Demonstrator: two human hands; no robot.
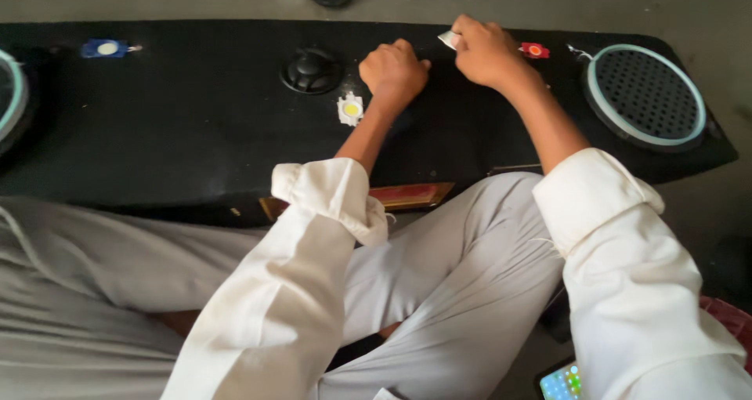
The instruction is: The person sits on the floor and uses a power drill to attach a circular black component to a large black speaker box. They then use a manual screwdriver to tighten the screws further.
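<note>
Fingers of your right hand (487, 51) pinch a small white piece (448, 39) on the black panel (196, 118) — your left hand (393, 71) is fisted beside it. Keep that fist braced — press evenly.

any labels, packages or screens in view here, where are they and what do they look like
Lit phone screen: bottom edge, beside the right sleeve; dark frame, grid of small coloured icons.
Rectangular red and gold label plate: front edge of the long black speaker panel, above the knees.
Small white paper scrap: pinched in the right hand; the left hand is a closed fist beside it.
</note>
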